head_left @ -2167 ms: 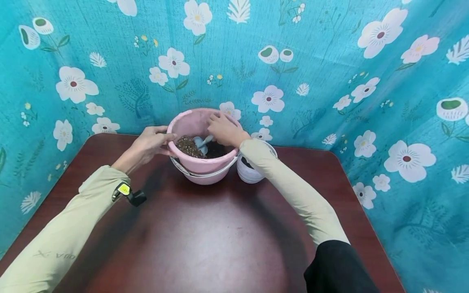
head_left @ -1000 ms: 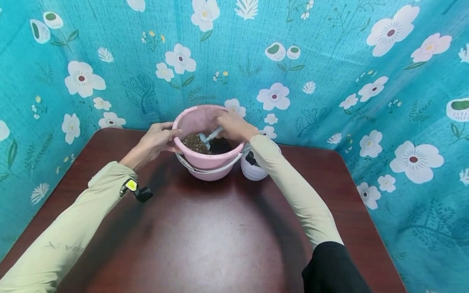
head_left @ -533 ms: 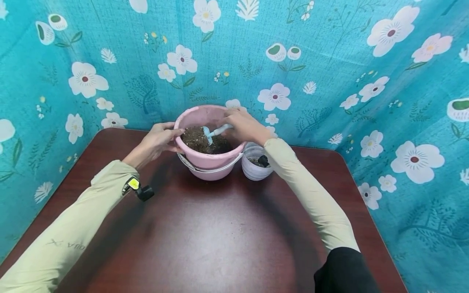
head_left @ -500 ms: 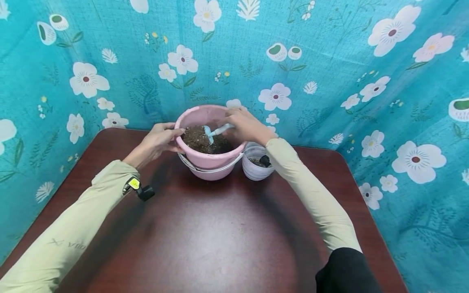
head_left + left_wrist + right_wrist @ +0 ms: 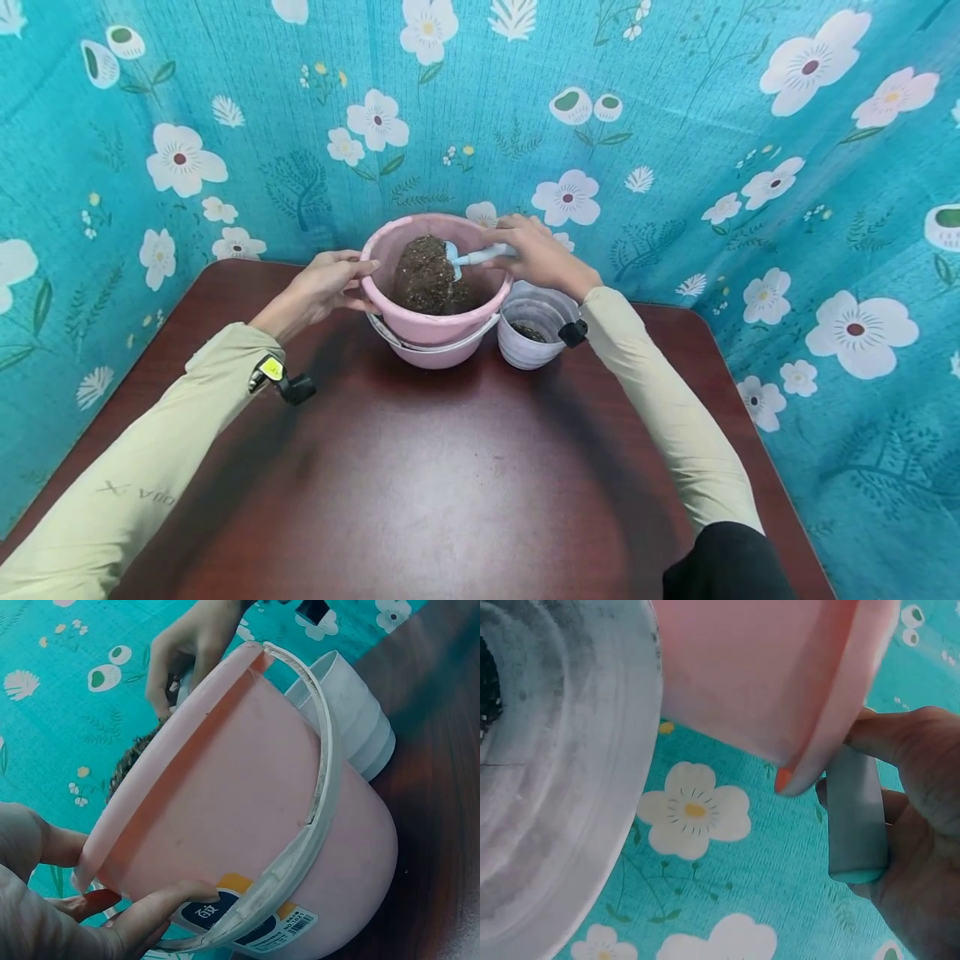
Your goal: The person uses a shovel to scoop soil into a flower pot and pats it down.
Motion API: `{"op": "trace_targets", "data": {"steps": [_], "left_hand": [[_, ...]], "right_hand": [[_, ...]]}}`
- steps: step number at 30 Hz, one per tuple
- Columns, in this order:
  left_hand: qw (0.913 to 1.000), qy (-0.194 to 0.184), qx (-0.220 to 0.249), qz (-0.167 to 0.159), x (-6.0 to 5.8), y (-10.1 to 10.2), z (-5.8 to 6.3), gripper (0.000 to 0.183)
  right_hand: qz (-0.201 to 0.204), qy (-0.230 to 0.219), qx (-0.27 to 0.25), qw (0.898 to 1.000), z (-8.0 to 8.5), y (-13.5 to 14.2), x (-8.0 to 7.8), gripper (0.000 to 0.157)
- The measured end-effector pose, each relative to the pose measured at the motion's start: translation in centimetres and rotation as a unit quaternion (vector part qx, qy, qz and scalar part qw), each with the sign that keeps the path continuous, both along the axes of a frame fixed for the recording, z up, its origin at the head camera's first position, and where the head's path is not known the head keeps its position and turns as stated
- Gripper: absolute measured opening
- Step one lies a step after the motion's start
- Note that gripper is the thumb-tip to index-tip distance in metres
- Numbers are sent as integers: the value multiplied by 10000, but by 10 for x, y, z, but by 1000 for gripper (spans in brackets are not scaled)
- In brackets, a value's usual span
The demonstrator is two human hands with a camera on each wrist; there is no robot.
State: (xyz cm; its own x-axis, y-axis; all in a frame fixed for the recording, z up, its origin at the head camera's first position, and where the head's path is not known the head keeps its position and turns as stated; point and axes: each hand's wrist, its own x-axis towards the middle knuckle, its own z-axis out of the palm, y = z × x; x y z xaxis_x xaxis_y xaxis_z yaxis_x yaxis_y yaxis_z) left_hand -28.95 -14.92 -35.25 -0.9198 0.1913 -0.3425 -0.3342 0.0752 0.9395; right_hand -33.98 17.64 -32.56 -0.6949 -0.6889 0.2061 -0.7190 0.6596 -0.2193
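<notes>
A pink bucket (image 5: 431,330) with a white handle (image 5: 324,765) stands at the back of the table. My left hand (image 5: 324,282) grips its left rim, thumb over the edge and fingers along the outer wall. My right hand (image 5: 536,254) holds the pale grip of a small blue trowel (image 5: 489,254) above the bucket's right rim. A heap of dark soil (image 5: 423,275) rides on the trowel within the bucket's mouth and hides most of the blade. Right beside the bucket is a whitish ribbed pot (image 5: 527,354) with a little dark soil at its bottom.
The table (image 5: 442,483) is dark reddish-brown, its back edge near a turquoise flowered curtain (image 5: 637,167). A small black wrist camera (image 5: 573,333) on my right arm overlaps the pot's right rim in the head view.
My right hand has moved right and slightly up, and the trowel has come up out of the bucket's soil with a heap on it. The left hand keeps its grip on the rim.
</notes>
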Motion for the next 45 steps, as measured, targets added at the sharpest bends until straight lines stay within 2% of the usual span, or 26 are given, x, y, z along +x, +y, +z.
{"op": "trace_targets", "data": {"steps": [6, 13, 20, 26, 33, 38, 45], "left_hand": [[10000, 3, -23, 80, 2, 3, 1, 60], [9998, -129, 76, 122, 5, 3, 2, 67], [9997, -164, -166, -31, 4, 1, 4, 65], [9992, -329, 54, -217, 4, 0, 7, 66], [10000, -32, -26, 44, 7, 3, 3, 61], [9997, 153, -86, 192, 8, 4, 0, 58], [9993, 195, -147, 274, 9, 3, -2, 59]], "right_hand": [[-82, 169, -97, 9998, 5, 19, 3, 28], [-197, 181, -375, 9989, 10, 32, 6, 27], [-241, 243, -409, 9986, 15, 42, 8, 27], [-500, 401, -267, 9976, 16, 56, 15, 25], [-782, 527, -388, 9948, 19, 81, 27, 24], [-987, 362, -420, 9936, 23, 101, 39, 25], [-1116, 365, -493, 9919, 23, 122, 51, 22]]}}
